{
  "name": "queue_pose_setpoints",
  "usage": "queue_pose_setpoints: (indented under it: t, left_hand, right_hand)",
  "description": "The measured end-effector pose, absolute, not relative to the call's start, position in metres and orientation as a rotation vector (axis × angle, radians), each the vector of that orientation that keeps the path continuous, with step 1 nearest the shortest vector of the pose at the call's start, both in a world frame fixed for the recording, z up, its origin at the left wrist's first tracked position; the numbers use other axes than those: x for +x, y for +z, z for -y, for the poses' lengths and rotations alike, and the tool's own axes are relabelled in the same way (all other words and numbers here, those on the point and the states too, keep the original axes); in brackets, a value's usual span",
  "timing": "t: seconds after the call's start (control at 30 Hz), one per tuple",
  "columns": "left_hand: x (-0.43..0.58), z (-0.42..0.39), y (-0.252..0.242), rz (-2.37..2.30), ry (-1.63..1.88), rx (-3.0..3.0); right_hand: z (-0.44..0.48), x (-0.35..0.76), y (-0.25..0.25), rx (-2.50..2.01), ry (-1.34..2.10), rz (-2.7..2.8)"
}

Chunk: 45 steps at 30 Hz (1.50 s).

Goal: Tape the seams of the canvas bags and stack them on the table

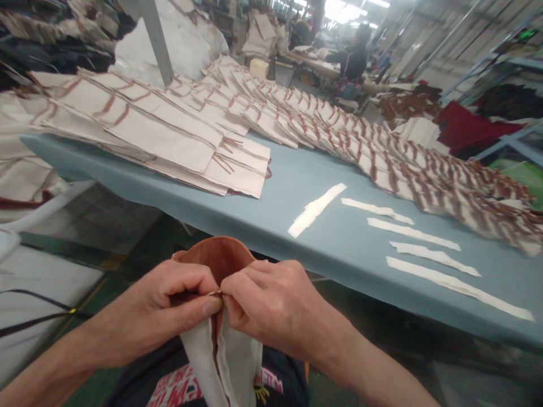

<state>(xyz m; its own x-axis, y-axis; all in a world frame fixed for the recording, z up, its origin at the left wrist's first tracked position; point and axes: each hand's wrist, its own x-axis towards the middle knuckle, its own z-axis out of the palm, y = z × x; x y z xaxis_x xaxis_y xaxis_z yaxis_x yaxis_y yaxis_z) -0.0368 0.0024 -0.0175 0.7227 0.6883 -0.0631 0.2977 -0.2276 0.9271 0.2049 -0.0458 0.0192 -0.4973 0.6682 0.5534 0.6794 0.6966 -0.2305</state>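
Close to my body, a sewn fabric piece (197, 353) hangs from both hands, cream cloth with a dark brown seam line down its middle. A rust-brown panel (220, 254) of it bulges up behind my fingers. My left hand (178, 302) pinches the top edge at the seam between thumb and forefinger. Right beside it, my right hand (271, 297) grips the same edge with curled fingers. The fingertips of both hands almost touch, and they hide the exact spot being held.
On the blue-covered table (271, 220) lie stacked cream panels with brown cords (169, 130) and long overlapping rows of brown-trimmed pieces (339, 130). Several cream strips (424, 232) lie at the right. A grey post (155, 42) rises behind the left stack. A person (354, 59) sits farther back.
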Motion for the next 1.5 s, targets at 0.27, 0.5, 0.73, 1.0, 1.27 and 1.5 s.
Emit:
queue_pose_setpoints:
  t: [0.27,0.5,0.73,1.0,1.27,1.5]
  left_hand:
    - [-0.023,0.012,-0.009,-0.731,0.282,1.821]
    - [-0.02,0.014,-0.006,-0.714,0.281,1.873]
    - [-0.023,0.011,-0.012,-0.768,0.336,1.979]
    - [-0.023,0.002,-0.01,-0.785,0.439,2.134]
    - [-0.032,0.011,-0.003,-0.806,0.615,2.223]
    - [-0.037,-0.002,-0.003,-0.814,0.472,2.016]
  right_hand:
    - [0.051,0.209,0.004,-0.955,0.02,2.318]
    - [0.051,0.217,0.001,-0.968,0.473,2.099]
    - [0.051,0.218,0.004,-1.075,0.583,2.139]
    - [0.047,0.215,-0.006,-1.216,0.558,2.226]
    - [0.05,0.21,0.015,-1.164,0.738,2.01]
    - [0.045,0.198,0.007,-1.355,0.62,2.311]
